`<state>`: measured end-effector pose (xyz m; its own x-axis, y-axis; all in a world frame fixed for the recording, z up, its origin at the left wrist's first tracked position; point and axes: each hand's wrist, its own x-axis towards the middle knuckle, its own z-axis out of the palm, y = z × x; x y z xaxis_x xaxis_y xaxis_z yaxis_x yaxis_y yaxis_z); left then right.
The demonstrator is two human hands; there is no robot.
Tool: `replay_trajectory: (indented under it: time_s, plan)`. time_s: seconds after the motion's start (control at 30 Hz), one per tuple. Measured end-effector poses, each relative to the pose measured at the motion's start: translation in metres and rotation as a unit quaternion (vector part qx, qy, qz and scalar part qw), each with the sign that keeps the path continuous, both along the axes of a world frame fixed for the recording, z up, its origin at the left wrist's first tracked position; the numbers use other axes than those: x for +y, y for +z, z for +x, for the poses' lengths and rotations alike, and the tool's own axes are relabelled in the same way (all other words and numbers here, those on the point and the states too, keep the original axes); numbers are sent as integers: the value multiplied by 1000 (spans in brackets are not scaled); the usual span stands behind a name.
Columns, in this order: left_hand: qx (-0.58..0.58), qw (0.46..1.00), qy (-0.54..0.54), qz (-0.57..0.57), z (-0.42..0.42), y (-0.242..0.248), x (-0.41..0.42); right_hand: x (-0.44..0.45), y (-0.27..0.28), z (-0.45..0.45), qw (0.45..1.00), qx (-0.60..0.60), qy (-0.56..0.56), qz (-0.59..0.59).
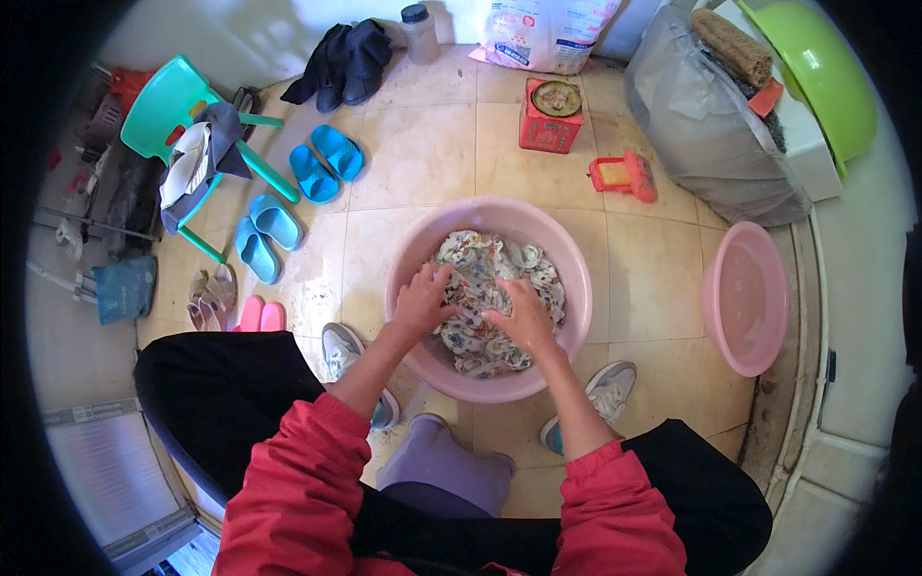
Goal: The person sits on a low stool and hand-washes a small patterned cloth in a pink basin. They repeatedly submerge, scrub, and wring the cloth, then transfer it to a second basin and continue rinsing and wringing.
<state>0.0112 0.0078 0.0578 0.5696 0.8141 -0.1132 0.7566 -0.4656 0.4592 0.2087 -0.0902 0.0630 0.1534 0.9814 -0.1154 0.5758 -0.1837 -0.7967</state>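
Note:
A pink plastic basin (490, 392) stands on the floor between my feet. In it lies a bunched, wet-looking white cloth (468, 335) with a small multicoloured print. My left hand (425, 299) is over the left part of the cloth, its fingers spread and its thumb apart. Over the middle and right part is my right hand (524, 313), thumb apart from the fingers. Both hands seem to touch the cloth; neither shows a fold gripped in it. The undersides of my fingers are hidden.
A second pink basin (745, 299) leans at the right wall. Ahead are a red tin (551, 126) and a red soap dish (623, 176) with yellow soap. Blue slippers (315, 173) and a green chair (169, 101) stand left. A purple stool (446, 461) is beneath me.

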Motion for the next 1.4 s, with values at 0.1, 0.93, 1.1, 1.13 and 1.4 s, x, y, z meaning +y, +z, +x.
replay_trajectory:
  time_s: [0.1, 0.93, 1.1, 1.13, 1.4]
  plan:
    - [181, 981, -70, -30, 3, -1, -8, -7, 2, -3, 999, 6, 15, -35]
    - [-602, 537, 331, -489, 17, 63, 13, 26, 56, 46, 953, 267, 128, -60]
    - [-580, 556, 286, -523, 35, 66, -3, 22, 74, 68, 988, 17, 95, -124]
    - [-580, 544, 292, -531, 39, 70, -6, 23, 74, 66, 987, 93, 90, -96]
    - [-576, 518, 298, -557, 40, 89, -2, 22, 36, 17, 864, 500, 11, -60]
